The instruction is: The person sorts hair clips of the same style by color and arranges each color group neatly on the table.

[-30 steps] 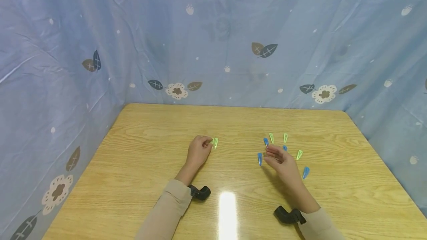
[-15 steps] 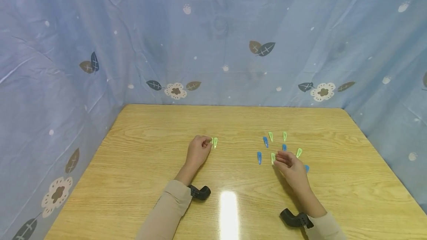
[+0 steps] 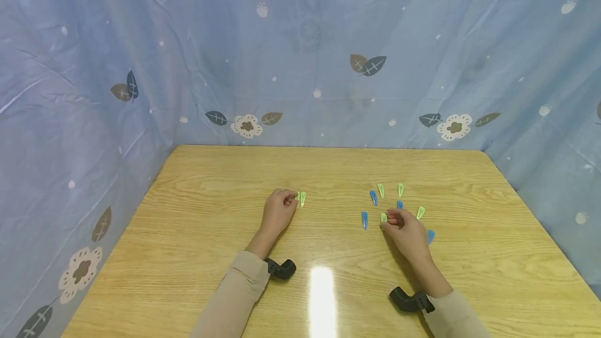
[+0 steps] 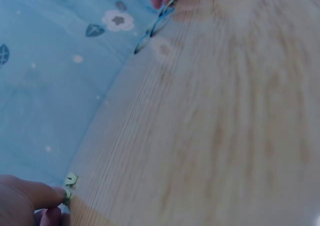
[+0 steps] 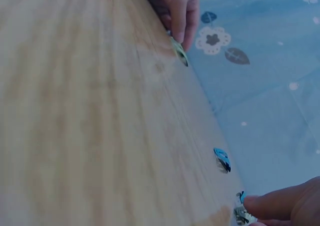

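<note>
Toward the table's left middle, my left hand (image 3: 280, 210) pinches a green hair clip (image 4: 67, 197), mostly hidden by the fingers in the head view. A second green hair clip (image 3: 302, 199) lies just right of it. On the other side, my right hand (image 3: 407, 232) has thumb and fingers at the near end of another green hair clip (image 5: 243, 216), pinching it. Around that hand lie blue hair clips, one (image 3: 364, 220) to its left, one (image 3: 373, 197) further back, and one (image 3: 430, 237) partly behind the hand.
More green clips lie beyond the right hand, one (image 3: 381, 190) beside another (image 3: 400, 190), and one (image 3: 420, 213) to the right. The wooden table (image 3: 225, 171) ends at a blue patterned curtain (image 3: 300, 67). Black wrist mounts (image 3: 281, 269) sit on both forearms.
My right hand has moved back to the right from near the left blue clips, uncovering a green clip, and now pinches that clip. The left hand stays in place.
</note>
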`<state>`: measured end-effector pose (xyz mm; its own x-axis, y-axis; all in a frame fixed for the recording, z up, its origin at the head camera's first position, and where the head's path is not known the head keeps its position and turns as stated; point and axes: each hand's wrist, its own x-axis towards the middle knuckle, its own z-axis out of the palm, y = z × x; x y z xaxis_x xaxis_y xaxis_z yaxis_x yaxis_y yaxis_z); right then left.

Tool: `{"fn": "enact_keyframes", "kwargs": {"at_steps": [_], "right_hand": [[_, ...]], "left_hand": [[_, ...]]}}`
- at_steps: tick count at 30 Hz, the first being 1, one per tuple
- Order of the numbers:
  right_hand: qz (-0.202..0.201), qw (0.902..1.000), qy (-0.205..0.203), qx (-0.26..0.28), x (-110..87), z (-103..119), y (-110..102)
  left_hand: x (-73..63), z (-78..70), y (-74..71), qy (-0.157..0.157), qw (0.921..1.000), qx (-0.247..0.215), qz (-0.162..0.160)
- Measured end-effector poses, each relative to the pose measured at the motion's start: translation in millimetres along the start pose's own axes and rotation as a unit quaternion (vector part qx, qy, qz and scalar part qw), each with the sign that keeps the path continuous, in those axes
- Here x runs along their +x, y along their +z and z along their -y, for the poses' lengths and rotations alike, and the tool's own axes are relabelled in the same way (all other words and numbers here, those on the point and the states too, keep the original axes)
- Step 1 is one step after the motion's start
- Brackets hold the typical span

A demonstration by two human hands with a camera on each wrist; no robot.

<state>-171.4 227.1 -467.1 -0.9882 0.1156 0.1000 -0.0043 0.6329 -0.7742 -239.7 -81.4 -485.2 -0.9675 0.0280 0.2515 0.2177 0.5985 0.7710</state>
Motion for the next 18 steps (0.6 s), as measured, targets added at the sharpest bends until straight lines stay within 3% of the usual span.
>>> {"fn": "enact_keyframes", "kwargs": {"at_steps": [8,18], "right_hand": [[0.004,0.9992,0.017,-0.037,2.3,6.3,-0.2],[-0.032,0.9994,0.015,-0.002,2.8,-1.0,5.3]], "left_hand": [[-0.1,-0.9,-0.5,-0.004,1.0000,0.004,0.003],[-0.8,-3.1,-2.0,0.002,1.0000,0.000,0.000]]}}
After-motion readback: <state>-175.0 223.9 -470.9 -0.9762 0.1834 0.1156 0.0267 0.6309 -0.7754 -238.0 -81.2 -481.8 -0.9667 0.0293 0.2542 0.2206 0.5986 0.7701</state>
